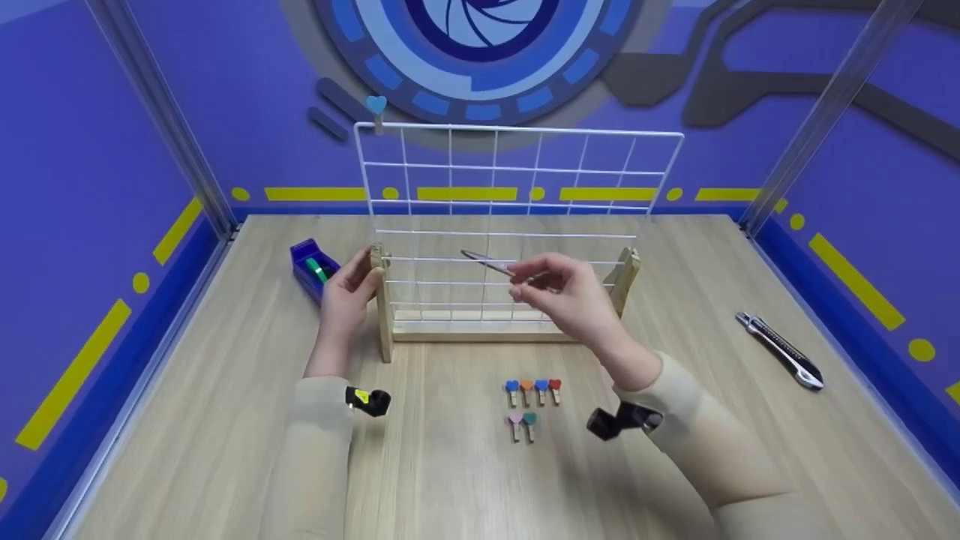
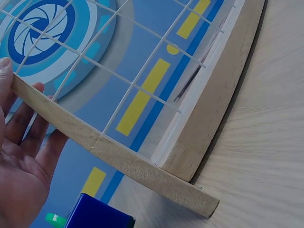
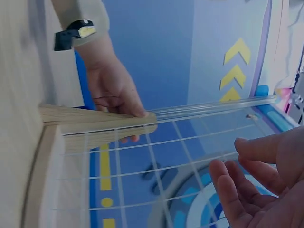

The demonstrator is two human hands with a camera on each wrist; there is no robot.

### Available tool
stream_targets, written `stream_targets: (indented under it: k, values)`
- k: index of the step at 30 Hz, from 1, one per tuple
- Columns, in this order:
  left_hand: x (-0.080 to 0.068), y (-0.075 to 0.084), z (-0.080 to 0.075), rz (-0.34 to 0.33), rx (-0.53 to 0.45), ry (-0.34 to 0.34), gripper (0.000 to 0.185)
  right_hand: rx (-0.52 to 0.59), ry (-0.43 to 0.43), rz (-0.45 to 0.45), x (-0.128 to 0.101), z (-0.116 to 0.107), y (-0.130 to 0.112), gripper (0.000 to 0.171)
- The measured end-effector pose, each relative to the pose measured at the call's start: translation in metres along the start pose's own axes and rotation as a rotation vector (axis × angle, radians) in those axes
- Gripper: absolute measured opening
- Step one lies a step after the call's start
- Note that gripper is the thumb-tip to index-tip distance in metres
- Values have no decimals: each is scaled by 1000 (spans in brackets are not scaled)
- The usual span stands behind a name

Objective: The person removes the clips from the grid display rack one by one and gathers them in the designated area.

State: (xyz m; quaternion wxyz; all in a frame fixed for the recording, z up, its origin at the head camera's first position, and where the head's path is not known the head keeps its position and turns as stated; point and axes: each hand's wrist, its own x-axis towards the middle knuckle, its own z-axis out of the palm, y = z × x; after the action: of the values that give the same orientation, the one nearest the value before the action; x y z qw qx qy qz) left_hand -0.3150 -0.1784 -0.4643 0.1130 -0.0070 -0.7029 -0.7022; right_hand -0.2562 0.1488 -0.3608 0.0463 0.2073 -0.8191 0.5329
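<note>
My left hand grips the upper end of the left wooden upright of a stand, thumb on one side and fingers on the other. The stand bears a white wire grid, which leans back. A light blue heart clothespin sits on the grid's top left corner. In front of the grid hovers my right hand, its fingers loosely bent; the right wrist view shows nothing between thumb and fingertips. A thin dark stick appears beyond the grid, one end hidden by the right hand.
Several heart clothespins lie in two rows before the stand. Left of it is a purple-blue holder with a green item. A utility knife lies far right. Walls enclose the table's back and sides.
</note>
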Motion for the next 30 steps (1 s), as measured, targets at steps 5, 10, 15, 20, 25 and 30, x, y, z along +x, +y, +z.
stream_targets:
  k: [5, 10, 15, 20, 25, 30]
  values:
    - [0, 1, 0, -7, 3, -5, 54, 52, 21, -113, 23, 1, -26, 21]
    - [2, 0, 1, -3, -15, 4, 53, 121, 52, -194, 48, 6, -55, 22]
    - [4, 0, 2, 7, -36, 19, 51, 189, 89, -202, 72, 10, -82, 24]
    - [3, 0, 1, 19, -4, 21, 51, 259, 105, -191, 96, 14, -108, 26]
    - [2, -1, 0, 18, 16, 24, 51, 280, 96, -190, 118, 22, -129, 30]
    - [2, -2, -1, 22, 27, 15, 53, 260, 74, -182, 135, 36, -145, 32]
